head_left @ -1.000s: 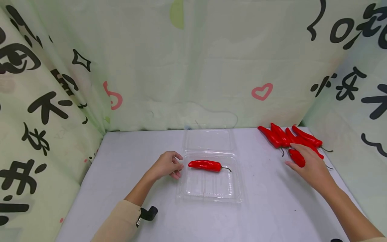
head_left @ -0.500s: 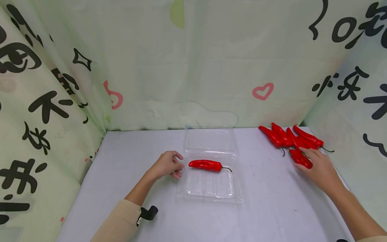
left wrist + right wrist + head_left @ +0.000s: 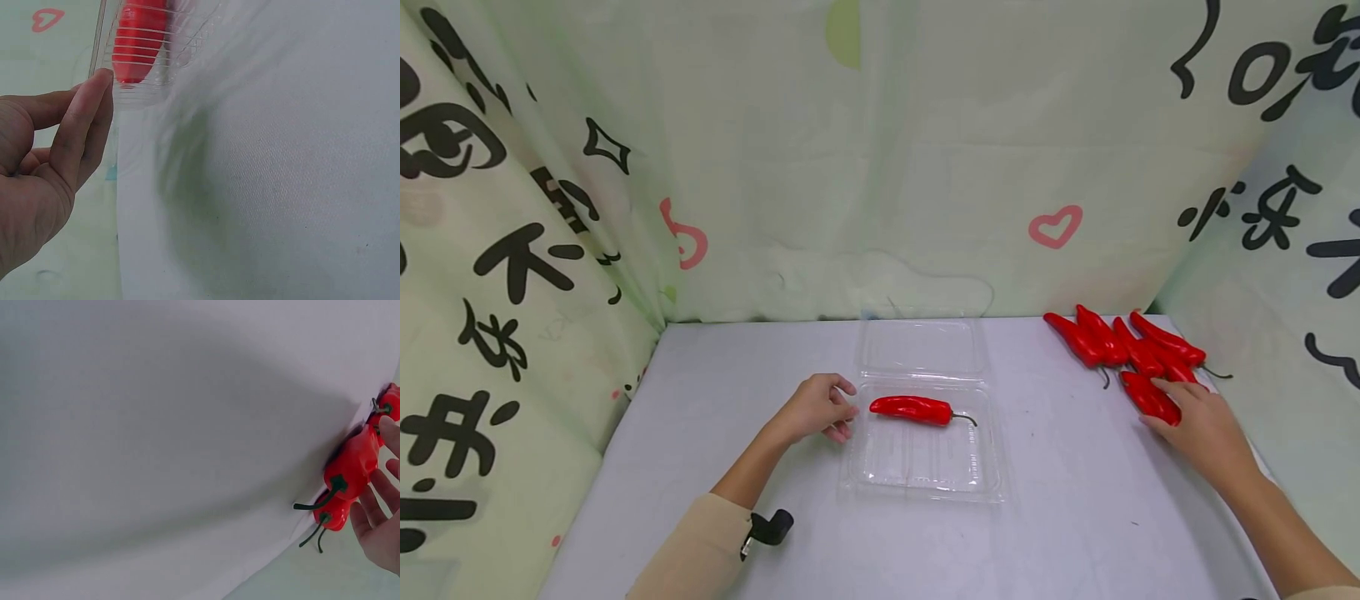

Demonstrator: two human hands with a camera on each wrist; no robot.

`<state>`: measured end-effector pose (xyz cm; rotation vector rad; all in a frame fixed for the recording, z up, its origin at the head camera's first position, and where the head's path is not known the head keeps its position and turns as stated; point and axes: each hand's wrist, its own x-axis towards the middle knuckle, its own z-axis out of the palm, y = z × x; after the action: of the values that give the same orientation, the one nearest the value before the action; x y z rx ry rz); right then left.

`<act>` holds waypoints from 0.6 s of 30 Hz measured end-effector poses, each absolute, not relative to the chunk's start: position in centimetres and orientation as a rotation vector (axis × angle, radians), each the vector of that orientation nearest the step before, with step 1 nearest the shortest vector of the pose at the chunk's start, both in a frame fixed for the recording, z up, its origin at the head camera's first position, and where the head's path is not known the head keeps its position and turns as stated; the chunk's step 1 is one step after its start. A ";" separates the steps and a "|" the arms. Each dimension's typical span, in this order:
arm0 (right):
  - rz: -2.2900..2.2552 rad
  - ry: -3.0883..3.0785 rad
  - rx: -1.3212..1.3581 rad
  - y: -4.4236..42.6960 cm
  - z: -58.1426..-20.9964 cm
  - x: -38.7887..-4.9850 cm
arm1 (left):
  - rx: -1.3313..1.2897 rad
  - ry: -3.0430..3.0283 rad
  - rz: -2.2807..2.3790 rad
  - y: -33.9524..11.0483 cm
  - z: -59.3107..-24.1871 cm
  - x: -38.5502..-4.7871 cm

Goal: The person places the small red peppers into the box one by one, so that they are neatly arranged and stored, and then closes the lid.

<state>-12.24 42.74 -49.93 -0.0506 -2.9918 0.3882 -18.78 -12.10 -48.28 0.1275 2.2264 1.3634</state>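
left hand (image 3: 816, 407) loose, released, at left edge of box (image 3: 917, 467); right hand (image 3: 1213, 427) grasping pepper (image 3: 1150, 401), right of box, beside pile (image 3: 1137, 347); lone pepper (image 3: 913, 409) inside box.

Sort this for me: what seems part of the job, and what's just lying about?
Likely part of it:
clear container
red pepper inside
pepper at the right fingers
other peppers

Probably just there:
patterned curtain
dark speck on the tabletop

The person's left sleeve (image 3: 696, 546) is plain beige, a rounded black gadget (image 3: 773, 527) with a silvery piece (image 3: 746, 547) at its end; the right sleeve (image 3: 1330, 593) shows a beige sliver.
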 end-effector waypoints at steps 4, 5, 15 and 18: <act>0.370 -3.001 -0.056 42.8 -50.3 -12.2 | 0.135 2.227 1.366 -12.1 -48.4 -18.8; 0.365 -3.004 -0.059 42.8 -50.4 -12.2 | 0.135 2.226 1.367 -12.1 -48.4 -18.8; 0.371 -3.014 -0.079 42.8 -50.8 -11.9 | 0.146 2.224 1.373 -12.2 -48.5 -18.9; 0.381 -3.006 -0.078 42.8 -51.1 -11.8 | 0.152 2.228 1.373 -12.2 -48.6 -18.9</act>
<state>-11.76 42.85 -51.06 -0.0784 -3.0064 0.3809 -18.93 -12.20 -48.57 0.1524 2.2284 1.3725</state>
